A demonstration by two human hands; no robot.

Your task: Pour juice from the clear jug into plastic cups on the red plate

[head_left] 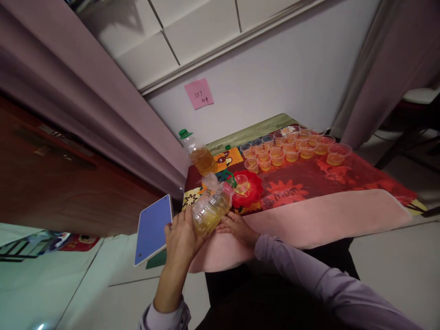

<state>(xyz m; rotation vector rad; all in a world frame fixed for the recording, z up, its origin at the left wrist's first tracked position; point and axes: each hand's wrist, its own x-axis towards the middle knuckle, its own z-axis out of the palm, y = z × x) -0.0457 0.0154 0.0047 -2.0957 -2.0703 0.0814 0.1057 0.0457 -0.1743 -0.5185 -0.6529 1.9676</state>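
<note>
My left hand (182, 231) is wrapped around the base end of a clear plastic bottle (210, 213) with yellow liquid inside. The bottle lies tilted, its neck pointing up and right to a red scalloped plate (256, 191). On that plate sits a clear plastic cup (241, 184). My right hand (239, 228) is by the bottle's lower side, fingers stretched toward it; whether they bear its weight I cannot tell. Just behind the bottle is another clear plastic piece (209, 180), beside a green looped item (229, 178).
Several clear cups (291, 151) with orange-yellow liquid stand in rows at the back right of the table. A green-capped bottle (202, 158) of amber liquid stands back left, near a small green cap (227, 147). Pink cloth (309, 220) covers the front edge; a blue board (153, 230) is at left.
</note>
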